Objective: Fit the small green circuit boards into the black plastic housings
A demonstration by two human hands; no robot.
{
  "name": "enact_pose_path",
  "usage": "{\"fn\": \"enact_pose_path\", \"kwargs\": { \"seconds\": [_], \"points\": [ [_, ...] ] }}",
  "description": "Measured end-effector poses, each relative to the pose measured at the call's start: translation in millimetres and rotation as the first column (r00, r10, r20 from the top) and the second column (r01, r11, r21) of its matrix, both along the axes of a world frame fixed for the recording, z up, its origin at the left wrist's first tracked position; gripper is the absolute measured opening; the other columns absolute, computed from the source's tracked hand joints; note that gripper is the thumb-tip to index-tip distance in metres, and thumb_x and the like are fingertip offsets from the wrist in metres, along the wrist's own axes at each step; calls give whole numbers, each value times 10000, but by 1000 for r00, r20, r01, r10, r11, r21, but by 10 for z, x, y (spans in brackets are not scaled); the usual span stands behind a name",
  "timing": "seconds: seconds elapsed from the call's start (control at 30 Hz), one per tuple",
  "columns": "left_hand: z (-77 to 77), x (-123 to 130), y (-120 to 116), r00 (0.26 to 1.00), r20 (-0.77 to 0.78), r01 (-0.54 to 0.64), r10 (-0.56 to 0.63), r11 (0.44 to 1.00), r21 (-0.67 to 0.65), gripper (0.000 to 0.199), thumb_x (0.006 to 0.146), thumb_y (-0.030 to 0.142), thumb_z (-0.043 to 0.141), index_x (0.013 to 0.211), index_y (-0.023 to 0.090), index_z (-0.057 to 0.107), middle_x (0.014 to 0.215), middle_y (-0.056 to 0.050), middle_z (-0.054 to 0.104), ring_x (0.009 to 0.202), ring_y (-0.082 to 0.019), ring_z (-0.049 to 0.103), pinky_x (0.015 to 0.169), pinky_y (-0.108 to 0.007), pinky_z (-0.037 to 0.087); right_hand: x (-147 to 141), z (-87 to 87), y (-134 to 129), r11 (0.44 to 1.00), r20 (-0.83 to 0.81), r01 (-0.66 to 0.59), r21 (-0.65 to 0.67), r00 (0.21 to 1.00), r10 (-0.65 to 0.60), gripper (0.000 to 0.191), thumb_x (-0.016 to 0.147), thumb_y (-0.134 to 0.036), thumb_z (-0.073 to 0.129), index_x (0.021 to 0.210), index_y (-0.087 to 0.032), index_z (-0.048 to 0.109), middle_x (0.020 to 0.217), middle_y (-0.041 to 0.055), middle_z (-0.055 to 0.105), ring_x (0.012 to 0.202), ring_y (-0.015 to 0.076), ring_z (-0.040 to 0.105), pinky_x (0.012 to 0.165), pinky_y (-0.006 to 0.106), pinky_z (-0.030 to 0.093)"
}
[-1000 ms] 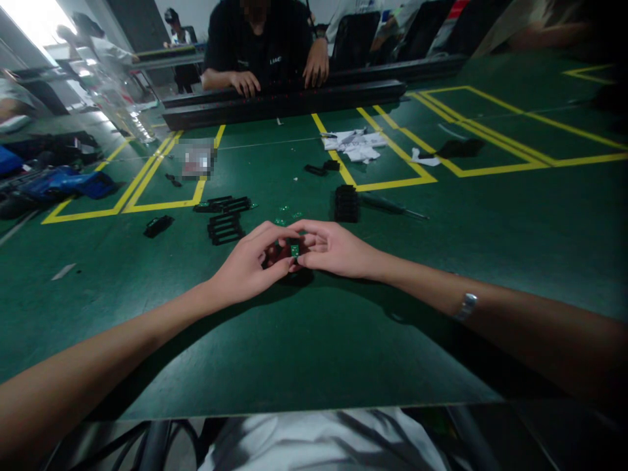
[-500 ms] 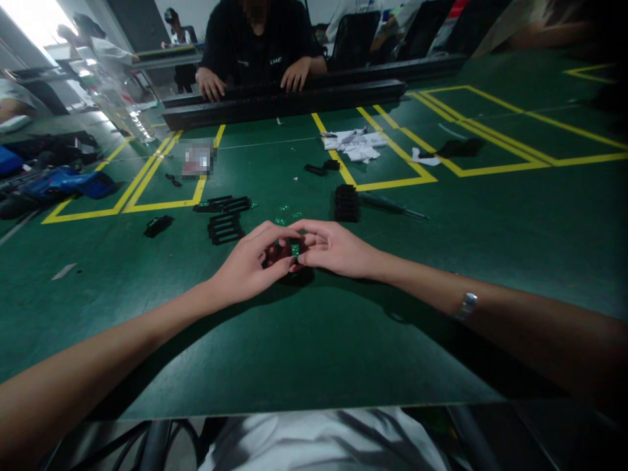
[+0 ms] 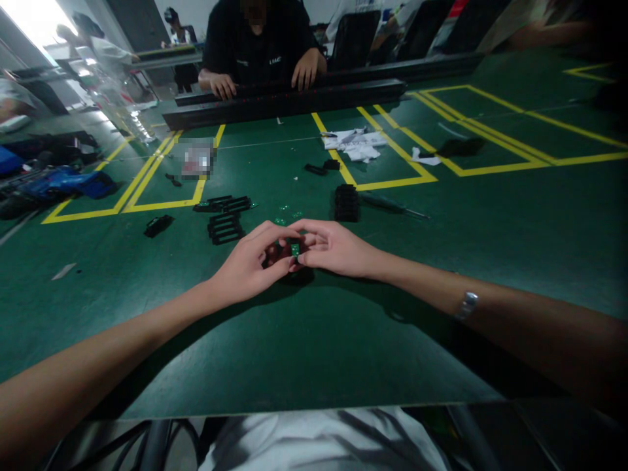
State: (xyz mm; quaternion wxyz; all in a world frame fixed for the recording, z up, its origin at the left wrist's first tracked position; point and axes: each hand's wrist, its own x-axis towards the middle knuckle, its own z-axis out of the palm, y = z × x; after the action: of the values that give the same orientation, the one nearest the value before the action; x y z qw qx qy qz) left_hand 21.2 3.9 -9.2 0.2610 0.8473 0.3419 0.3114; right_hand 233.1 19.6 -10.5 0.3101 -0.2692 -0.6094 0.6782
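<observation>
My left hand [image 3: 260, 257] and my right hand [image 3: 330, 248] meet over the green table, fingers curled and closed around the same small piece. What shows of it is a green circuit board [image 3: 295, 250] with a dark part, mostly hidden by my fingers. Both thumbs press at its near edge. Just beyond my hands lie several small green boards [image 3: 283, 212]. Left of them are slotted black plastic frames [image 3: 226, 227], and to the right a stack of black plastic parts [image 3: 347, 203].
A screwdriver [image 3: 395, 207] lies right of the stack. Farther off are crumpled white paper [image 3: 357, 144], small black pieces [image 3: 321, 167] and a long black rail [image 3: 284, 101], with a co-worker's hands at it. At left sit a black part [image 3: 157, 226], a blue bundle [image 3: 73, 182] and a clear bottle [image 3: 140, 124].
My two hands and the green board stay in nearly the same place. Across the table, the co-worker's hands have shifted slightly to the right along the black rail.
</observation>
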Motion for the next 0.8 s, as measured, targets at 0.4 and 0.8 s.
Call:
{"fn": "enact_pose_path", "kwargs": {
  "seconds": [0.4,0.8],
  "points": [
    [3,0,6,1000,-14,-6,6,1000,8,339,904,266,644,1237,222,593,968,-38,571,788,-144,551,641,-249,437,1,-5,-1,1000,3,-6,5,1000,6,425,721,-1,658,1103,-180,610,870,-18,717,815,135,729,834,272,590],
    [17,3,-5,1000,-14,-1,2,1000,8,334,909,267,645,1235,211,597,968,-36,565,782,-137,545,644,-247,438,4,4,-3,1000,9,-4,6,1000,4,421,728,4,650,1108,-172,610,867,-16,713,808,130,727,823,264,590]
  ]
}}
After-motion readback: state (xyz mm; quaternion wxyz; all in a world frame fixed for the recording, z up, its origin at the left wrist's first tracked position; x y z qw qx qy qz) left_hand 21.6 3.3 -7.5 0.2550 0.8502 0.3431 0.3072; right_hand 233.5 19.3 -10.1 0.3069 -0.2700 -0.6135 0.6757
